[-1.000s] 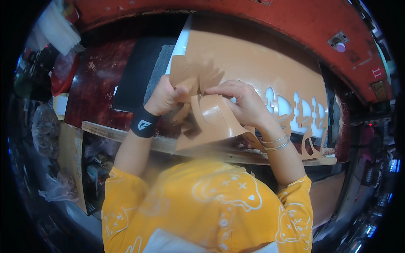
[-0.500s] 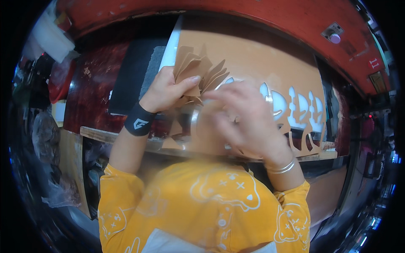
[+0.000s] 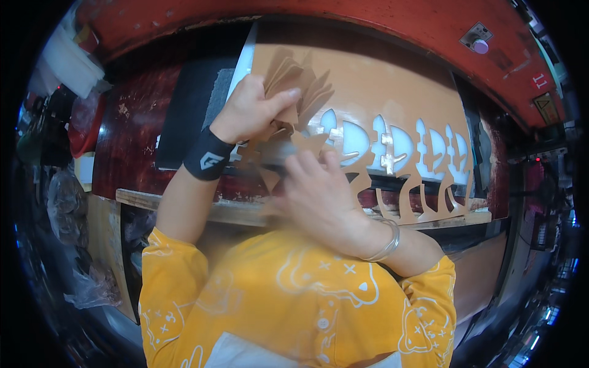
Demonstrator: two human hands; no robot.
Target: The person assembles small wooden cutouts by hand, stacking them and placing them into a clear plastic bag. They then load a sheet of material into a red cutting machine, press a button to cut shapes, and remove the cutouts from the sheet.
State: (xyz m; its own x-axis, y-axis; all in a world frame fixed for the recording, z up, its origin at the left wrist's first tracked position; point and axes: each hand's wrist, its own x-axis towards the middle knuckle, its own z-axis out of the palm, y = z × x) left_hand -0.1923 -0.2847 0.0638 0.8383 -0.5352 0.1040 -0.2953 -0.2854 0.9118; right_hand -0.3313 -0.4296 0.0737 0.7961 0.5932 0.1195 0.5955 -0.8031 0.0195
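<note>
My left hand (image 3: 251,113) is closed round a fanned bundle of thin tan cut-out pieces (image 3: 314,92), thumb on the near side. The pieces look like leather or a similar sheet material. Below the bundle, my right hand (image 3: 322,193) has its fingers curled at the left end of the cut strip, blurred by motion. What it grips, if anything, is hidden. A large tan sheet (image 3: 362,76) lies on a white board, with a row of curved openings along its near side. Shiny metal shapes (image 3: 388,156) show in some openings. Narrow tan scrap (image 3: 405,205) hangs at the near edge.
A red machine beam (image 3: 368,15) spans the far side, with a pale purple knob (image 3: 480,46) on it. A dark mat (image 3: 196,104) lies left of the sheet on the dark red table (image 3: 135,122). A wooden edge (image 3: 159,201) borders the table in front; plastic bags (image 3: 92,288) are at the left.
My right hand has swung left and a little down, uncovering more of the openings. My left hand, with the bundle of pieces, has risen slightly and shifted right.
</note>
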